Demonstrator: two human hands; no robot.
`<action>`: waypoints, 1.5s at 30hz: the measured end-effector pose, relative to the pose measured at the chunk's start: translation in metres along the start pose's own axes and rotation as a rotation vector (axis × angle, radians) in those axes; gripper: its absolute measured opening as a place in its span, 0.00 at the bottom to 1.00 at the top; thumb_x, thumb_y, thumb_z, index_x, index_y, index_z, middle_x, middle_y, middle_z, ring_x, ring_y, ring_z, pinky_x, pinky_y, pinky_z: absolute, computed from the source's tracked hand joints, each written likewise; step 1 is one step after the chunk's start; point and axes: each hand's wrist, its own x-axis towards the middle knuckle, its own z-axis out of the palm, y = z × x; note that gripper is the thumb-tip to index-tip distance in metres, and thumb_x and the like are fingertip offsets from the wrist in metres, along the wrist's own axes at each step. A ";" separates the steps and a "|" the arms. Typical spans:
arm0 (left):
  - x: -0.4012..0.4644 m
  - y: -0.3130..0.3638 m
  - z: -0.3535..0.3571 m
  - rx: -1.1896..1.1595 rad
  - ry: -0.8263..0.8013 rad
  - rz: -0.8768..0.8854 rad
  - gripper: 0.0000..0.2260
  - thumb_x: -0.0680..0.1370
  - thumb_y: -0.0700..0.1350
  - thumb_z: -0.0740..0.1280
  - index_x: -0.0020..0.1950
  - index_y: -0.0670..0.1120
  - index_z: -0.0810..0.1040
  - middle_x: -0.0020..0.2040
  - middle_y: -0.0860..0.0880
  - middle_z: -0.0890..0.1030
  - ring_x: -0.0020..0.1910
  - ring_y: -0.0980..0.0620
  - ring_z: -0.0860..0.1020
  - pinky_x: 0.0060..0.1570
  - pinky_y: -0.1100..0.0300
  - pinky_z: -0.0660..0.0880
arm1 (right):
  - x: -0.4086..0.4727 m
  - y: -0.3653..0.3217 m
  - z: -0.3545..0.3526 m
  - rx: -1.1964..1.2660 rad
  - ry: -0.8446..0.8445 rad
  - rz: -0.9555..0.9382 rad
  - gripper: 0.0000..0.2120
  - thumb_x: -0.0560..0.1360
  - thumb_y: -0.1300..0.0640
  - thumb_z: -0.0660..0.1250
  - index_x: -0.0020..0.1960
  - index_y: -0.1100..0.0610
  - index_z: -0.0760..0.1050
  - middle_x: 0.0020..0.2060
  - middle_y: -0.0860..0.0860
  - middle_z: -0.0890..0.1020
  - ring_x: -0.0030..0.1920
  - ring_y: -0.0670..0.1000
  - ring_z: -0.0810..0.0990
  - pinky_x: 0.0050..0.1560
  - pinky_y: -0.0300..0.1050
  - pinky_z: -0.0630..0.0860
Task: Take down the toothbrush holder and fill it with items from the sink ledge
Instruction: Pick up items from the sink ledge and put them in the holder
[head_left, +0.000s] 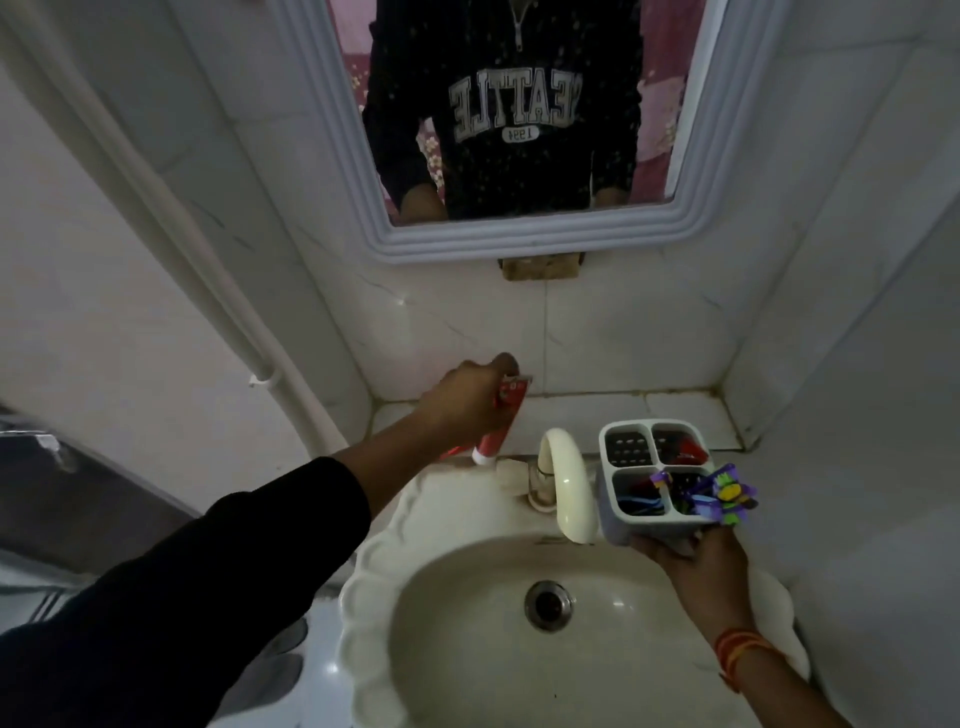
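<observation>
My right hand grips the underside of a pale grey toothbrush holder with several compartments, held over the right side of the sink. A purple and green toothbrush sticks out of its front right compartment, and dark and red items lie in others. My left hand is closed around a red toothpaste tube, white cap pointing down, just above the tiled ledge at the back left of the sink.
A cream tap arches over the white scalloped sink between my hands. A framed mirror hangs on the tiled wall above. A white pipe runs down the left wall.
</observation>
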 end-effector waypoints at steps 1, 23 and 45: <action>-0.002 0.010 -0.010 -0.022 0.069 0.039 0.21 0.76 0.48 0.71 0.67 0.52 0.69 0.56 0.42 0.83 0.50 0.43 0.83 0.48 0.50 0.83 | 0.000 0.001 0.000 0.008 0.000 0.009 0.34 0.58 0.57 0.85 0.62 0.57 0.79 0.55 0.51 0.85 0.58 0.52 0.82 0.59 0.53 0.78; -0.016 0.146 0.003 0.115 -0.146 0.325 0.11 0.74 0.46 0.71 0.54 0.51 0.87 0.48 0.47 0.87 0.47 0.47 0.83 0.50 0.51 0.82 | 0.006 0.005 0.000 0.055 -0.012 0.084 0.35 0.59 0.63 0.84 0.64 0.57 0.76 0.52 0.47 0.82 0.56 0.49 0.80 0.53 0.39 0.77; 0.026 -0.030 0.064 0.218 -0.296 -0.148 0.24 0.80 0.37 0.62 0.77 0.43 0.68 0.77 0.47 0.68 0.75 0.48 0.69 0.71 0.61 0.64 | 0.000 -0.020 -0.007 0.133 -0.072 0.020 0.44 0.53 0.43 0.81 0.66 0.56 0.77 0.54 0.46 0.83 0.58 0.46 0.80 0.50 0.28 0.72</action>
